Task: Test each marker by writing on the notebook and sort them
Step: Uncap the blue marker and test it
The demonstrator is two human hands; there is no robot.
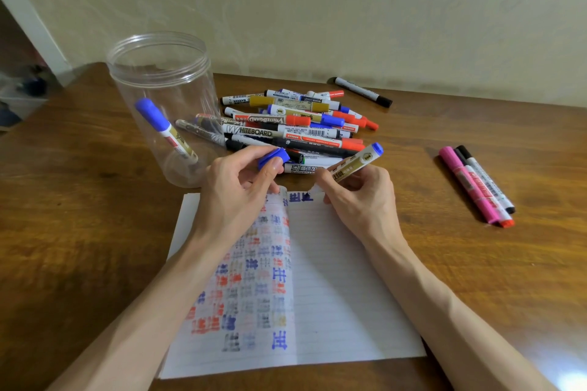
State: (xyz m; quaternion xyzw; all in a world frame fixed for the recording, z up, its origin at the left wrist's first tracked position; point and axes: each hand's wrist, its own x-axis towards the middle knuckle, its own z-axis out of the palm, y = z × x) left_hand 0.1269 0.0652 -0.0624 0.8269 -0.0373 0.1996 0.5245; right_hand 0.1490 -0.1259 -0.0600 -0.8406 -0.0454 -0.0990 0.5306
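An open lined notebook [343, 295] lies on the wooden table, its left page full of red, blue and black test marks, with fresh blue marks at the top of the right page. My right hand [359, 200] grips an uncapped blue marker [355, 163] with a gold barrel, tip down on the top of the right page. My left hand [235, 187] pinches the blue cap [273, 157] just above the notebook. Behind both hands lies a pile of several markers [298, 124].
A clear plastic jar [165, 98] at the left holds one blue marker [165, 130]. Three markers, pink, red-ended and black [476, 184], lie together at the right. A single black marker [363, 91] lies by the wall. The table's left edge is near the jar.
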